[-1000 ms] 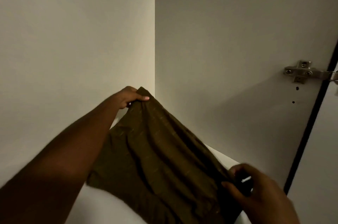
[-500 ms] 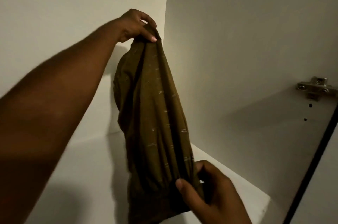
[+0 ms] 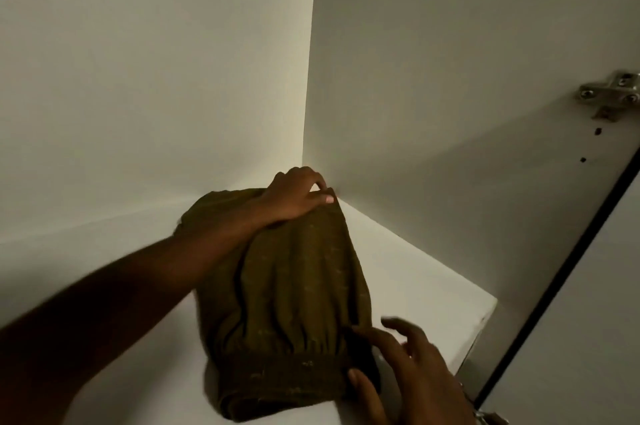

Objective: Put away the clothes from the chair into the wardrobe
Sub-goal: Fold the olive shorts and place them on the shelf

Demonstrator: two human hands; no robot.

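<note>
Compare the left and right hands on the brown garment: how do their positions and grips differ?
The left hand presses the far end of the brown garment near the shelf's back corner; the right hand is at the near end. The left's fingers are curled on the cloth; the right's are spread, touching its edge. Both touch the garment lying on the shelf.

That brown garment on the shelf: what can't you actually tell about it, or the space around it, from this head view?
- What kind of clothing the brown garment is: folded and dimly lit.
- Its far-left part: covered by the left hand and forearm.
- The right hand: its wrist is cut off by the bottom edge.
- The hinge: clipped by the right edge.
- The rest of the wardrobe beyond this white shelf, and the chair: out of frame.
</note>
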